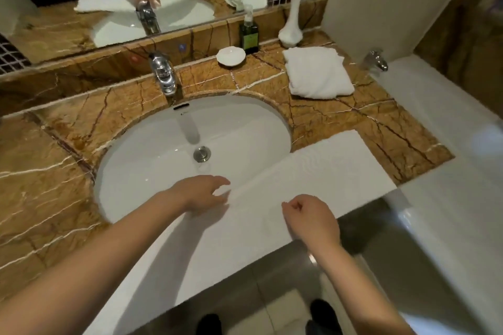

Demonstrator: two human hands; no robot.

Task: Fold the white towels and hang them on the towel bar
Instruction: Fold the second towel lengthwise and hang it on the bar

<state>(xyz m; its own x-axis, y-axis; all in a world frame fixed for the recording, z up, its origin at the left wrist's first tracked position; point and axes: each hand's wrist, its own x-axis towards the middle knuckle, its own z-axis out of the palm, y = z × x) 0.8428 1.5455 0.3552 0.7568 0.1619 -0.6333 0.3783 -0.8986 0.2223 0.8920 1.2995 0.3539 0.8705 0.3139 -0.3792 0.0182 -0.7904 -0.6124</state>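
My long white terry towel (pixel 313 171) lies as a strip from 7 to 2 o'clock, across the white oval sink (pixel 152 149) and the brown marble table (pixel 54 185). My left hand (pixel 200 193) touches the towel's far edge with its fingers (pixel 221 181) released. My right hand (pixel 310 219) rests on it at 5 o'clock with its fingers curled, and I cannot tell whether they pinch the cloth. A second folded white towel (pixel 317 72) sits at 1 o'clock.

Counted two towels, long towel (pixel 313 171) at counter's (pixel 54 185) front edge, folded towel (pixel 317 72) at back; two taps (pixel 163 73) (pixel 375 60), one bottle (pixel 249 35), dish (pixel 230 56), vase (pixel 291 27).
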